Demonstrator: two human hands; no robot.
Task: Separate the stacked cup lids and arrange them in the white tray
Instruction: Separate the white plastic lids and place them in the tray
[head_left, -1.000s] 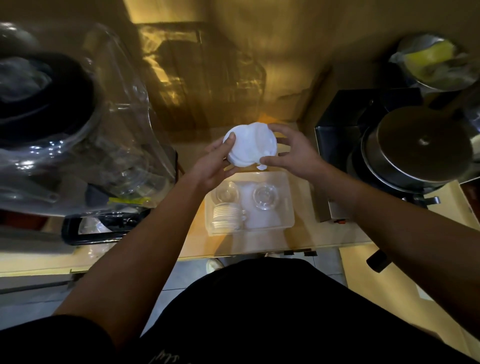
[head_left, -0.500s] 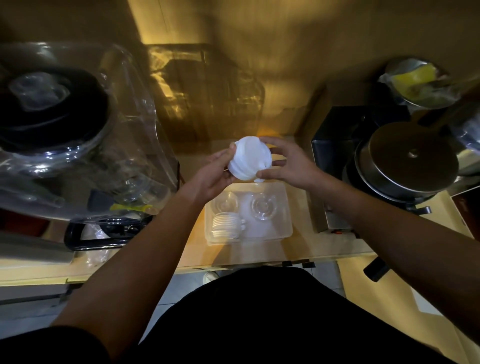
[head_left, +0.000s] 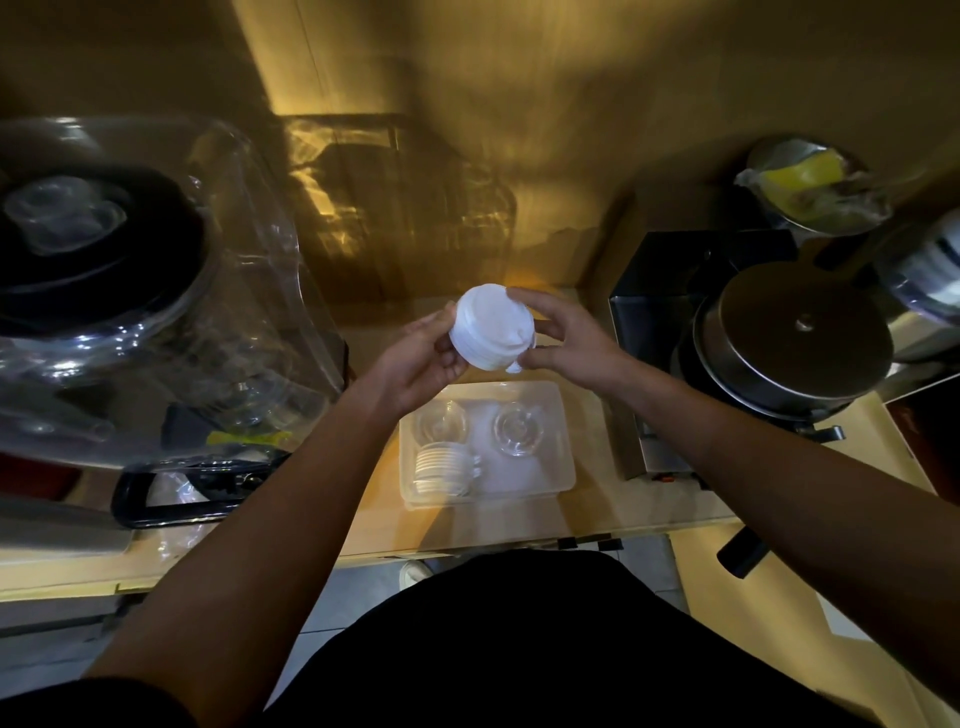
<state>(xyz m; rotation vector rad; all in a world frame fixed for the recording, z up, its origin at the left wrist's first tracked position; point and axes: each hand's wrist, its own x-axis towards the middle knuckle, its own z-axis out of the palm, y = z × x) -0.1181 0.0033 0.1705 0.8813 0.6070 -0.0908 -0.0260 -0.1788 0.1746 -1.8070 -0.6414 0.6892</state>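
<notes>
Left hand (head_left: 426, 353) at 9 o'clock and right hand (head_left: 566, 338) at 3 o'clock grip the stacked cup lids (head_left: 491, 327) above the white tray (head_left: 566, 431)'s 12 o'clock edge on the worktop (head_left: 623, 499), likely to peel 1 lid and drop it straight in.

My left hand (head_left: 421, 358) wraps the left side of the stack of white plastic cup lids (head_left: 491, 330), so that side is hidden, and I can't count the lids in it. My right hand (head_left: 566, 338) covers the right rim. Down in the shallow white plastic tray (head_left: 563, 415), the two clear round lids (head_left: 517, 431) are too faint to make out. The big clear plastic container (head_left: 156, 312) runs off the left edge; the shiny metal vessel (head_left: 930, 275) is cut by the right edge.
</notes>
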